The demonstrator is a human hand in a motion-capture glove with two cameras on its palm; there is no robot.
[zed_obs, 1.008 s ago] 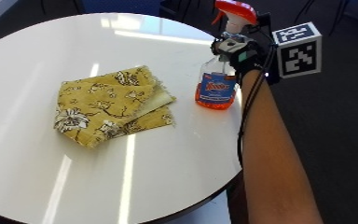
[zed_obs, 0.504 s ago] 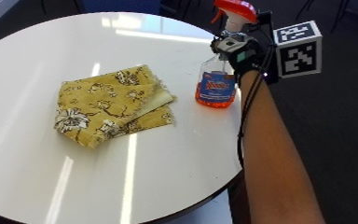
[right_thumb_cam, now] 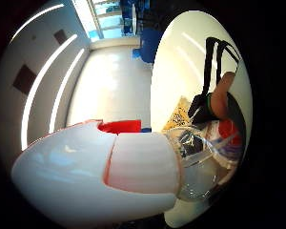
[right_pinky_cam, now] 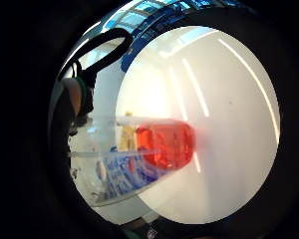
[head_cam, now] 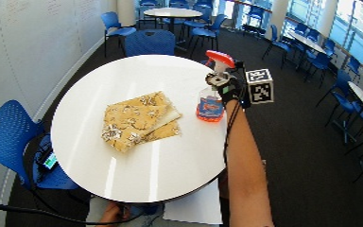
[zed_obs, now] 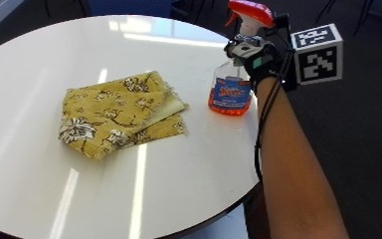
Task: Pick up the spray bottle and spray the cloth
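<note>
We see our right hand (zed_obs: 260,62) wrapped around the neck of the upright spray bottle (zed_obs: 234,82) standing on the worktop (zed_obs: 178,164); the folded cloth (zed_obs: 118,114) lies near it, across from the hand.

One spray bottle (zed_obs: 231,92), one cloth (zed_obs: 115,117)

- The bottle (zed_obs: 231,92) stands upright near the table (zed_obs: 111,199) edge, with the gloved hand (zed_obs: 260,62) at its neck.
- Bare tabletop lies between bottle and cloth (zed_obs: 118,114); they are apart.
- Wide bare surface surrounds the cloth on its other sides.
</note>
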